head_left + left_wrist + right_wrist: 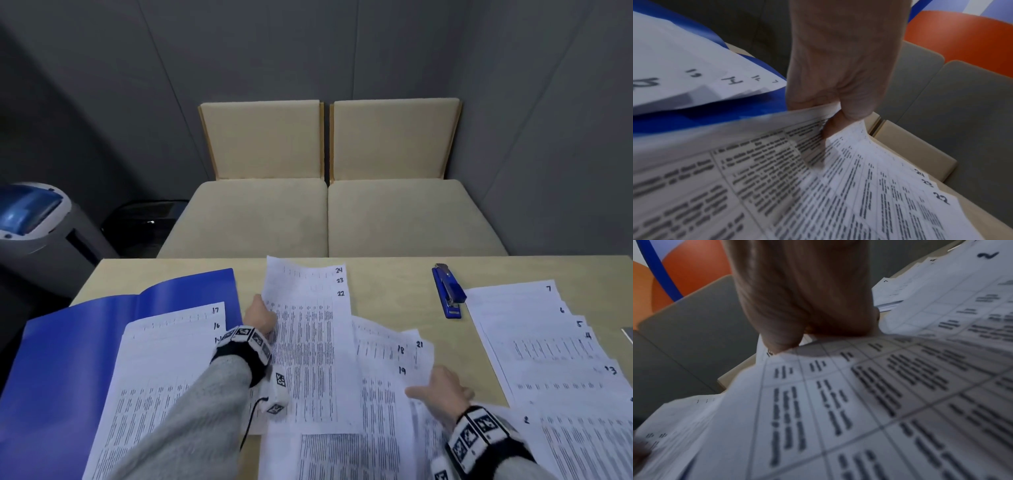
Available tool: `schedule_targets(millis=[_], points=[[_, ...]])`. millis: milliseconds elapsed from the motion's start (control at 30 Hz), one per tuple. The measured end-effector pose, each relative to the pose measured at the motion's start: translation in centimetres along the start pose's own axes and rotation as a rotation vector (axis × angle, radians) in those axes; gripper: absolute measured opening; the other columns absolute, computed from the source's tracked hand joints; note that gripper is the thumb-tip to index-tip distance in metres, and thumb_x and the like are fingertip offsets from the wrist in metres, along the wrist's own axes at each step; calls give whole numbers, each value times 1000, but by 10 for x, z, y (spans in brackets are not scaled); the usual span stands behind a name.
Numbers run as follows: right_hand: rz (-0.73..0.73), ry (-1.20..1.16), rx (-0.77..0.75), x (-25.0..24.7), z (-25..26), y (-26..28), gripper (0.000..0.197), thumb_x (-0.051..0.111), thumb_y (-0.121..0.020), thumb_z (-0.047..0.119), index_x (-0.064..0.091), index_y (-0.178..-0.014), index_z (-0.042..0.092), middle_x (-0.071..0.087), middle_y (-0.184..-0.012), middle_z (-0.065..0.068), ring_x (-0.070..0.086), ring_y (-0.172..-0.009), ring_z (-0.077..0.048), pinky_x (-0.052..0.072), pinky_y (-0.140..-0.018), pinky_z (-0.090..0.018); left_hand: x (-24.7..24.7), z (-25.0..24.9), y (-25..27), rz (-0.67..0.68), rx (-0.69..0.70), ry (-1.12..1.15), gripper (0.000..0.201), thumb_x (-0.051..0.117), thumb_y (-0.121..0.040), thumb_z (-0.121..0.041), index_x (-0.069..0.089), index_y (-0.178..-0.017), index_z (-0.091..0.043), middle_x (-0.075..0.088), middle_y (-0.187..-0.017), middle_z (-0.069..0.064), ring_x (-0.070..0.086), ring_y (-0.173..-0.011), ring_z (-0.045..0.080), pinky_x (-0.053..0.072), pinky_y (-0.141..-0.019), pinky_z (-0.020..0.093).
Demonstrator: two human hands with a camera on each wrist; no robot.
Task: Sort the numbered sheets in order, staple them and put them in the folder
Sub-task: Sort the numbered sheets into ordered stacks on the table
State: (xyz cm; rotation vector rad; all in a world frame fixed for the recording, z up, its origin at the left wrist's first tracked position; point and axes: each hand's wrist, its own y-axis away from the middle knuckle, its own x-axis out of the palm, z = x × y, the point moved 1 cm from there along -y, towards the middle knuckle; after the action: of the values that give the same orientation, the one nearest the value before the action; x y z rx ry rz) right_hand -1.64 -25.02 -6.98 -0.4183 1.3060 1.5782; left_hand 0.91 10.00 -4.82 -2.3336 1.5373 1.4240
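Note:
An open blue folder (68, 359) lies at the table's left, with a fan of sheets numbered up to 17 (164, 359) on it. My left hand (262, 317) pinches the left edge of the fanned sheets 22 to 24 (308, 342), thumb on top in the left wrist view (851, 104). My right hand (440, 387) grips the sheets marked 18, 19 and 21 (394, 359), lifting them; its thumb (781, 342) presses on the paper. A blue stapler (449, 291) lies beyond, untouched. Sheets 7 down to 3 (548, 342) fan out at the right, with sheet 2 (582, 445) nearer me.
The light wooden table (387, 284) shows bare strips around the stapler. Two beige chairs (325, 216) stand behind its far edge. A grey bin with a blue lid (30, 216) sits on the floor at the left. Grey walls close in behind.

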Motion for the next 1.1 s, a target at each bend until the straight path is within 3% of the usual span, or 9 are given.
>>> schedule_targets(millis=[200, 300, 367, 433, 533, 600, 767, 933, 1100], points=[[28, 82, 33, 2, -2, -15, 33, 72, -75, 37, 49, -89, 18, 57, -96, 1, 50, -96, -21, 29, -86, -36, 2, -8, -13, -119, -29, -229, 37, 44, -90, 3, 35, -126, 1, 50, -124, 23, 52, -112, 39, 45, -85, 40], [17, 110, 43, 1, 2, -16, 35, 72, -75, 39, 53, -94, 17, 60, -100, 1, 51, -100, -21, 28, -91, -38, 2, -5, -12, -268, -10, -365, 72, 56, -84, 4, 17, -144, -5, 28, -144, 24, 43, -121, 38, 44, -95, 43], [-14, 81, 41, 1, 3, -17, 51, 74, -71, 42, 53, -112, 19, 60, -115, 0, 50, -110, -23, 27, -97, -42, 5, -12, 1, -369, 180, -467, 89, 61, -80, 3, 6, -150, -6, 14, -152, 25, 31, -134, 38, 33, -110, 43], [-65, 37, 24, 2, 3, -15, 75, 76, -67, 46, 42, -129, 22, 55, -127, 1, 47, -119, -24, 27, -99, -45, 18, -27, 33, -405, 490, -483, 78, 55, -81, 4, 19, -149, -6, 25, -149, 22, 29, -136, 35, 26, -114, 40], [-158, -157, -73, -2, 1, -5, 80, 77, -65, 49, 38, -130, 25, 53, -126, 4, 46, -120, -23, 27, -101, -46, 59, -42, 102, -108, 862, -463, 38, 47, -94, -12, 49, -132, -14, 48, -134, 9, 42, -124, 25, 35, -108, 36], [-206, -296, -155, -12, -3, 3, 72, 70, -76, 48, 37, -136, 26, 49, -130, 4, 44, -124, -22, 26, -106, -48, 91, -39, 133, 127, 948, -584, 32, 45, -96, -22, 52, -127, -16, 49, -130, 5, 43, -122, 21, 33, -109, 41], [-281, -79, -198, -47, -41, 21, 36, 41, -98, 23, 46, -133, 28, 45, -139, 0, 38, -129, -23, 23, -107, -43, 134, -46, 134, 327, 840, -789, 68, 61, -84, -15, 27, -143, -15, 27, -149, 10, 24, -140, 27, 12, -119, 51], [-17, 446, -211, -49, -74, 26, 85, 58, -79, 9, 13, -148, 30, 24, -153, 5, 17, -143, -21, 7, -112, -60, 148, -80, 101, 378, 727, -1050, 131, 81, -70, -35, -21, -148, -12, -17, -158, 10, -11, -146, 33, 1, -115, 60], [14, 608, -231, -47, -80, 25, 99, 73, -67, 20, 13, -146, 28, 32, -140, -6, 24, -137, -26, 3, -111, -62, 157, -100, 96, 385, 674, -1055, 130, 85, -65, -29, -13, -150, -16, 8, -157, 13, 7, -145, 35, 3, -113, 65]])
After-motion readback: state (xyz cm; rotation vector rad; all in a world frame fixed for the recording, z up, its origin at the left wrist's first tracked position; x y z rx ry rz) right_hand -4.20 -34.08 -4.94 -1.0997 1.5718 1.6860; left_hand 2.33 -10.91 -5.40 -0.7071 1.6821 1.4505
